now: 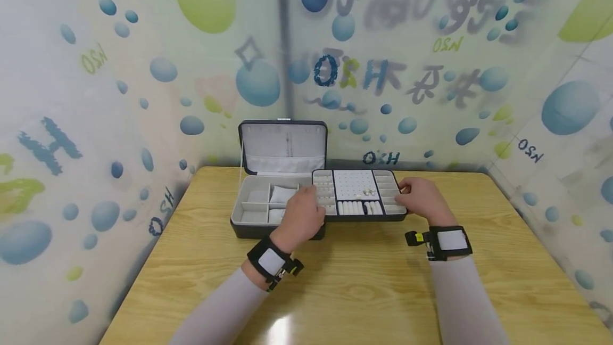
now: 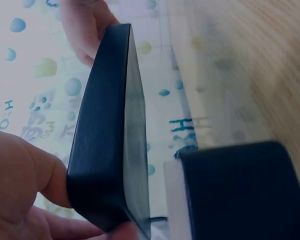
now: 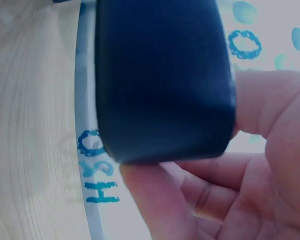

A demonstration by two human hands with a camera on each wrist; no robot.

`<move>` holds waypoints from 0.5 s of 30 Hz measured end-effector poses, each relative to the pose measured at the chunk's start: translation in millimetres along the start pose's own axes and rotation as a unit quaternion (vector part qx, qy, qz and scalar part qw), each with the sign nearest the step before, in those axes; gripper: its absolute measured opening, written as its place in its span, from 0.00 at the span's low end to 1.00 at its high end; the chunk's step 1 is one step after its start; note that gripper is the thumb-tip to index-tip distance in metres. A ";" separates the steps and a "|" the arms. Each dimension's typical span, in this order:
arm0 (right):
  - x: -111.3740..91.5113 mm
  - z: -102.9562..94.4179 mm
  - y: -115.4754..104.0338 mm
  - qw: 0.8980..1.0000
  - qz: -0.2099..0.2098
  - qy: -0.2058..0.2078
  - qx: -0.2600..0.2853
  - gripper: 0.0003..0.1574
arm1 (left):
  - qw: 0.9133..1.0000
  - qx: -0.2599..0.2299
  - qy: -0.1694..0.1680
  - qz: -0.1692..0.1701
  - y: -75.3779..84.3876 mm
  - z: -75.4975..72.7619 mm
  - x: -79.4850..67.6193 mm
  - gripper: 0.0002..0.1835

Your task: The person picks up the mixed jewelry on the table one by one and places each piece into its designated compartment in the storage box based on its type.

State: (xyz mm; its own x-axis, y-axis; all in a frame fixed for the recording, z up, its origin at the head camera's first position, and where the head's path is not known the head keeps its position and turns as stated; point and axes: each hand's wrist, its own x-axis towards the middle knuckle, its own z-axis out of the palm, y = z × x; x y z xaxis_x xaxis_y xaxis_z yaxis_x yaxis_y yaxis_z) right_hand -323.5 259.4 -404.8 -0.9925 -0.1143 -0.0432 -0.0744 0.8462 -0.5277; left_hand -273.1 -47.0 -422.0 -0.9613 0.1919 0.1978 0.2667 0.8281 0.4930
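Note:
A dark jewelry tray [image 1: 366,218] with a pale lining is held up off the table, its left end over the right side of an open jewelry box [image 1: 254,231]. My left hand [image 1: 301,216] grips the tray's left end, thumb and fingers on its dark wall [image 2: 97,130] in the left wrist view. At the other end my right hand [image 1: 423,198] pinches the tray's corner; the right wrist view shows its dark end [image 3: 165,90] between thumb and fingers. The tray carries ring rolls [image 1: 351,207], small earrings [image 1: 369,192] and narrow side compartments.
Divided compartments fill the box's base, with a white cushion [image 1: 281,195] in one. Its raised lid [image 1: 283,145] has a fabric pocket and a thin necklace hanging inside. All of this is on a wooden table [image 1: 373,281], before a wall [image 1: 407,137] printed with bubbles and letters.

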 end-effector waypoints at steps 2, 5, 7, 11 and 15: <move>0.9 2.2 -2.7 1.000 -0.007 0.007 -0.009 0.23 | 1.000 0.013 0.002 0.004 -1.3 -3.1 -0.2 0.22; 1.2 6.5 -7.6 1.000 -0.012 0.013 -0.016 0.23 | 1.000 0.026 0.005 0.003 -4.5 -6.7 -0.7 0.19; 0.7 9.3 -11.0 1.000 -0.012 0.015 -0.017 0.22 | 1.000 0.030 0.003 -0.002 -7.2 -8.3 -0.9 0.19; -1.0 13.6 -18.2 0.999 -0.016 0.024 -0.017 0.22 | 0.999 0.032 -0.001 -0.012 -12.6 -12.6 -1.0 0.22; -1.8 18.6 -26.7 0.999 -0.023 0.033 -0.002 0.21 | 0.999 0.035 0.004 -0.023 -19.3 -19.0 -1.0 0.24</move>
State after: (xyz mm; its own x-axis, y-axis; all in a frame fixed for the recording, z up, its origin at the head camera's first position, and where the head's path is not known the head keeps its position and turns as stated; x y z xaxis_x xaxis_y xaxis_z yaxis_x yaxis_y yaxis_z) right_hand -317.8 227.4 -406.4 -0.9924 -0.1177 0.0371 -0.1196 0.8428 -0.5248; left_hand -276.0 -73.3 -415.6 -0.9717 0.1486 0.1838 0.2167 0.8708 0.4413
